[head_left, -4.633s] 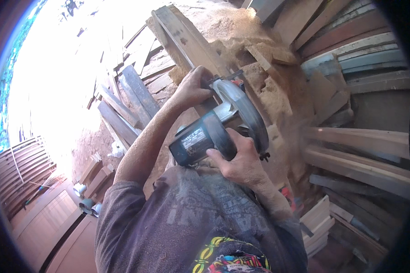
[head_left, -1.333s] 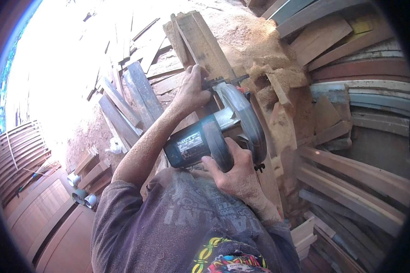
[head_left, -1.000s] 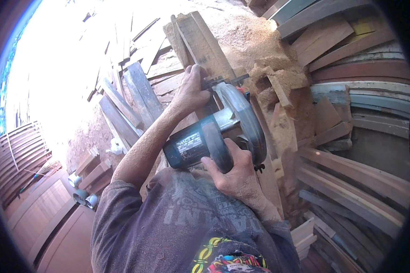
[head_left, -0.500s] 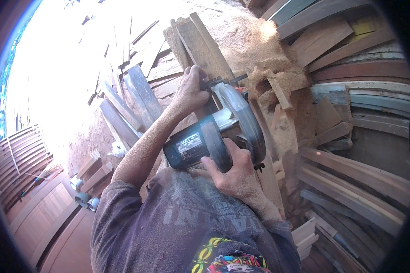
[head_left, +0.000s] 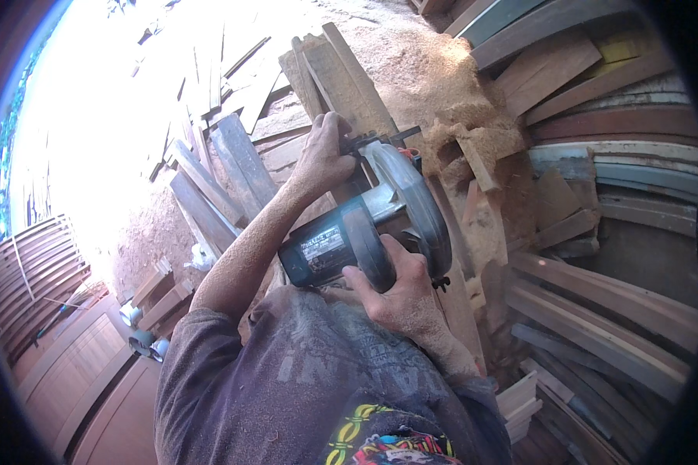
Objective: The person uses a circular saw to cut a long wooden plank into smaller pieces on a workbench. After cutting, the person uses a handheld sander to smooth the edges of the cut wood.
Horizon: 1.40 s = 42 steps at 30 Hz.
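A circular saw [head_left: 318, 246] with a dark motor housing, a black handle and a grey blade guard lies across a board close in front of my body. My right hand [head_left: 403, 302] is wrapped around its rear handle, thumb on the near side. At the saw's front, my left hand [head_left: 327, 151] is closed with bent fingers on the front edge of the saw's base, near a dark crossbar. Its fingertips are partly hidden. Under and beyond the saw run long wooden boards [head_left: 349, 85], coated in sawdust. The blade itself is hidden.
Sawdust [head_left: 419, 58] is heaped beyond the boards. Stacked planks [head_left: 613, 294] line the right side. Loose offcuts [head_left: 240, 159] lie to the left of the saw. Wooden panels [head_left: 77, 364] and pale pipe-like pieces [head_left: 139, 341] are at the lower left.
The saw and both hands keep practically the same place and grip. Only a very slight shift of the view shows.
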Each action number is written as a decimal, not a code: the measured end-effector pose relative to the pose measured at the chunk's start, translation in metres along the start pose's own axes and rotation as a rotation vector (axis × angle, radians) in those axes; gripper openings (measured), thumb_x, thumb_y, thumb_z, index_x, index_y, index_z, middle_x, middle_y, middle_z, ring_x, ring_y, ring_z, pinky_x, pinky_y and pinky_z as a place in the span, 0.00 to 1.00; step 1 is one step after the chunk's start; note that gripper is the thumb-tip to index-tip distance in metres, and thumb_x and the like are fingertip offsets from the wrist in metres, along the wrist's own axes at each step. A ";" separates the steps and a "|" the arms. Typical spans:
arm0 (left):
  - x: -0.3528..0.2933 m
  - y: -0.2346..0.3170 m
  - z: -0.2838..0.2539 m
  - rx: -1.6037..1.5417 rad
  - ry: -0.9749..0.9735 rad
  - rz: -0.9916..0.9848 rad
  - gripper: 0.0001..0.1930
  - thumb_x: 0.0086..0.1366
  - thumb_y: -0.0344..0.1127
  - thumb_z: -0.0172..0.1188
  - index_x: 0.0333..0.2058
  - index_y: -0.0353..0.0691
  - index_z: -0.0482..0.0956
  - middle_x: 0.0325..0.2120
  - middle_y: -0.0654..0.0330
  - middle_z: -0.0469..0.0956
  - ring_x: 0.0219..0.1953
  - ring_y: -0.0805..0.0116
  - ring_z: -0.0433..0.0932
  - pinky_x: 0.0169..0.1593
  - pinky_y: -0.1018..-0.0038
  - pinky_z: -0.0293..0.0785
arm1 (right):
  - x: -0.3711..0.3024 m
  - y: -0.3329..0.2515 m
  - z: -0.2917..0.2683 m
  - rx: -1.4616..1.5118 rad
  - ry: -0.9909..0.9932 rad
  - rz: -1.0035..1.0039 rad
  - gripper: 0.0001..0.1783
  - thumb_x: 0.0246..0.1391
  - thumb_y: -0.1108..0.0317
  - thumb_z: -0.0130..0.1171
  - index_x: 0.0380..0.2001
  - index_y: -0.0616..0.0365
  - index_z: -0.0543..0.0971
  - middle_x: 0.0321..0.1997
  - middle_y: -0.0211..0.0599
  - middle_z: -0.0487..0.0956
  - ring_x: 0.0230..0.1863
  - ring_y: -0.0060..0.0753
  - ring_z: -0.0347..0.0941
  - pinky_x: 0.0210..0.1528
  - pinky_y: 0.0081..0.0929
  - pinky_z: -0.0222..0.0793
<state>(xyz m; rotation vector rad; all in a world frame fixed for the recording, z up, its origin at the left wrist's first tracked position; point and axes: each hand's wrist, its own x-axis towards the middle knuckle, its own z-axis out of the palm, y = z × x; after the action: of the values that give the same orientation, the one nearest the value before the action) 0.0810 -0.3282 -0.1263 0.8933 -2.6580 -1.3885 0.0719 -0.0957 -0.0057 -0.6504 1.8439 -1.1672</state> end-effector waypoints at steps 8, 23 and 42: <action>0.006 0.001 -0.006 -0.031 -0.007 -0.006 0.25 0.54 0.26 0.63 0.52 0.29 0.71 0.52 0.38 0.71 0.57 0.40 0.76 0.63 0.53 0.74 | 0.007 -0.005 0.000 0.000 -0.017 0.037 0.14 0.60 0.71 0.68 0.47 0.65 0.79 0.38 0.44 0.88 0.42 0.34 0.88 0.49 0.34 0.83; 0.016 0.002 -0.016 -0.019 -0.010 -0.027 0.25 0.54 0.26 0.63 0.52 0.29 0.71 0.52 0.39 0.72 0.58 0.40 0.75 0.63 0.54 0.74 | 0.020 -0.011 0.002 0.027 0.001 -0.009 0.15 0.60 0.71 0.68 0.47 0.66 0.80 0.38 0.45 0.88 0.41 0.35 0.88 0.49 0.34 0.83; 0.029 -0.005 -0.023 -0.002 0.008 -0.004 0.25 0.54 0.25 0.62 0.52 0.28 0.71 0.52 0.39 0.72 0.57 0.41 0.76 0.63 0.55 0.74 | 0.036 -0.012 0.004 0.028 0.006 -0.044 0.16 0.58 0.70 0.69 0.47 0.66 0.79 0.38 0.46 0.88 0.41 0.40 0.89 0.49 0.35 0.83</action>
<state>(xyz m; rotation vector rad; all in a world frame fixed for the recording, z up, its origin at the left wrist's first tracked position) 0.0653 -0.3618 -0.1231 0.9029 -2.6506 -1.3850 0.0566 -0.1299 -0.0093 -0.6757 1.8232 -1.2230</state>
